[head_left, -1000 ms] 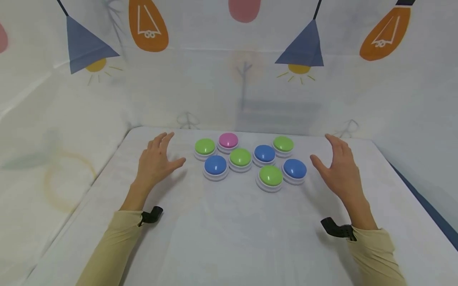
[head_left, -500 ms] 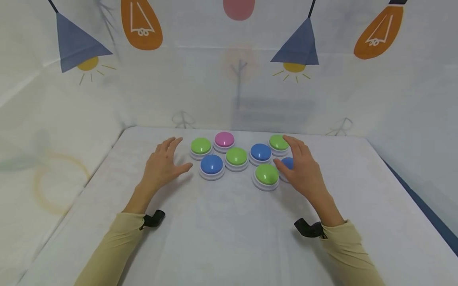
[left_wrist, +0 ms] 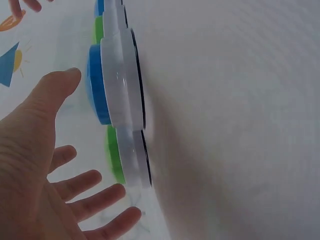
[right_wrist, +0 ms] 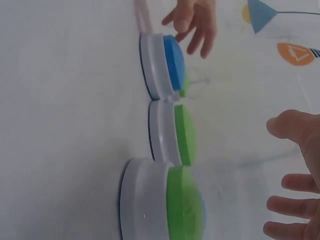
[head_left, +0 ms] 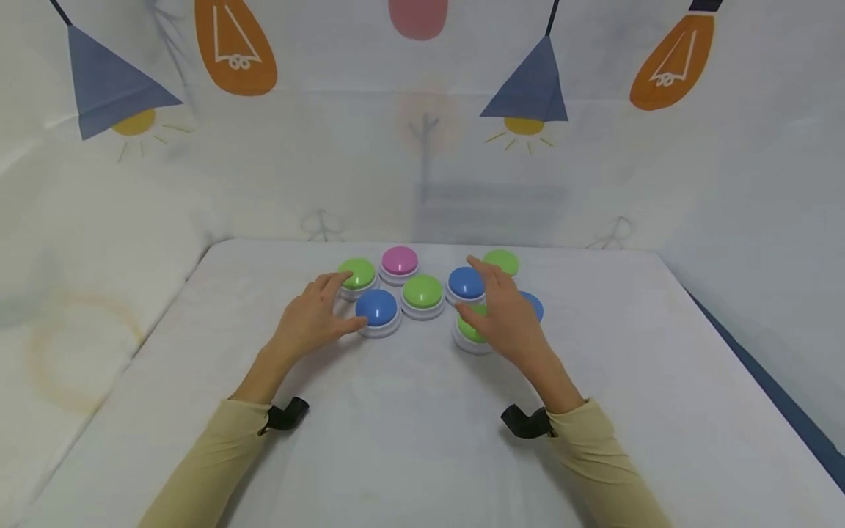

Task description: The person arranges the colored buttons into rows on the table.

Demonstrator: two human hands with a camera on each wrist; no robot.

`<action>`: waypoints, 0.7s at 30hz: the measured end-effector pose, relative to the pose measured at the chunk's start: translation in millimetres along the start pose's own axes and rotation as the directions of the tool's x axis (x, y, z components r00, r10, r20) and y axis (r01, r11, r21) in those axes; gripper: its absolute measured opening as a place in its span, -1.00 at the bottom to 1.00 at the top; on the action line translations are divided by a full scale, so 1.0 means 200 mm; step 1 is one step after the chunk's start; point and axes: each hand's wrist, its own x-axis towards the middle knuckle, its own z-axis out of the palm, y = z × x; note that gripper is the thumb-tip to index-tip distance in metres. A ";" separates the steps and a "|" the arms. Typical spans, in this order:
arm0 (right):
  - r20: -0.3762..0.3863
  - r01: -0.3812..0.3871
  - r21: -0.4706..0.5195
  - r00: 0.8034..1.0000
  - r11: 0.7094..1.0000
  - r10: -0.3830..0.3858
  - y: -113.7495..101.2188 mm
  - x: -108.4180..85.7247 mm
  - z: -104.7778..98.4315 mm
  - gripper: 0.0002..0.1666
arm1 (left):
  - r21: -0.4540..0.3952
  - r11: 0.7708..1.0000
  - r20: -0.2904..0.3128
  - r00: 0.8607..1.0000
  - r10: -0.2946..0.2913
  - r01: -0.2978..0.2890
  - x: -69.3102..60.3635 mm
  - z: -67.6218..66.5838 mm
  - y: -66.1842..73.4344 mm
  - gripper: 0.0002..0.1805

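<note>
Push buttons with domed tops and white bases stand in a cluster on the white table. My left hand [head_left: 310, 323], fingers spread, hovers at the left blue button [head_left: 376, 308] and the left green button [head_left: 359, 273]. The left wrist view shows its thumb apart from the blue button [left_wrist: 97, 85]. Above the front green button [head_left: 470, 328] is my right hand [head_left: 511, 326], partly covering it and the right blue button [head_left: 533, 304]. In the right wrist view, its fingers are clear of the near green button [right_wrist: 184, 205]. Both hands hold nothing.
Between the hands stand a middle green button [head_left: 422, 292], a pink button [head_left: 399, 260] and another blue button [head_left: 466, 282]. A further green button [head_left: 502, 261] is at the back right. Behind the white table [head_left: 396, 440] hangs a patterned cloth [head_left: 330, 161].
My right hand has moved left from beside the cluster to over its right-hand buttons. My left hand has come slightly right, up to the left buttons. The head view has shifted a little.
</note>
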 end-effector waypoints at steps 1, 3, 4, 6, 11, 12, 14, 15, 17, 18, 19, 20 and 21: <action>0.006 0.003 0.011 1.000 1.000 -0.003 -0.02 0.01 0.01 -0.09 | 0.001 1.000 0.013 1.000 -0.003 0.003 0.00 0.00 0.01 0.03; 0.015 0.011 0.019 1.000 1.000 -0.012 -0.06 0.02 0.04 -0.10 | -0.001 1.000 0.043 0.999 -0.011 0.011 0.01 0.01 0.02 0.02; 0.021 0.011 0.020 1.000 1.000 -0.011 -0.08 0.03 0.06 -0.10 | 0.000 1.000 0.057 0.998 -0.014 0.014 0.01 0.01 0.03 0.02; 0.031 0.019 0.021 0.999 1.000 -0.020 -0.11 0.05 0.10 -0.10 | 0.002 1.000 0.077 0.997 -0.016 0.016 0.02 0.01 0.04 0.01; 0.096 0.028 0.082 0.995 0.996 -0.036 -0.22 0.10 0.22 -0.11 | -0.005 1.000 0.082 0.997 -0.017 0.018 0.03 0.02 0.03 -0.01; 0.116 0.024 0.096 0.993 0.995 -0.035 -0.24 0.12 0.25 -0.10 | -0.008 1.000 0.082 0.997 -0.012 0.013 0.03 0.03 0.02 -0.02; 0.158 0.015 0.127 0.987 0.992 -0.035 -0.28 0.14 0.28 -0.10 | -0.018 1.000 0.086 0.996 -0.003 0.005 0.03 0.03 0.02 -0.03; 0.178 0.010 0.142 0.983 0.990 -0.035 -0.29 0.15 0.30 -0.10 | -0.022 1.000 0.088 0.996 0.002 0.000 0.03 0.03 0.01 -0.04; 0.212 0.005 0.160 0.977 0.987 -0.039 -0.32 0.16 0.32 -0.11 | -0.022 1.000 0.087 0.996 0.012 -0.010 0.03 0.04 0.01 -0.04; 0.222 0.008 0.164 0.974 0.986 -0.044 -0.33 0.17 0.33 -0.12 | -0.020 1.000 0.084 0.996 0.018 -0.017 0.03 0.04 0.01 -0.04; 0.230 0.013 0.167 0.972 0.986 -0.052 -0.34 0.18 0.34 -0.13 | -0.023 1.000 0.079 0.997 0.022 -0.020 0.03 0.04 0.01 -0.04; 0.238 0.017 0.161 0.970 0.987 -0.056 -0.35 0.18 0.35 -0.15 | -0.023 0.999 0.076 0.997 0.027 -0.026 0.03 0.04 0.02 -0.04; 0.245 0.022 0.158 0.968 0.987 -0.061 -0.36 0.19 0.36 -0.16 | -0.026 0.999 0.075 0.997 0.030 -0.028 0.03 0.05 0.02 -0.04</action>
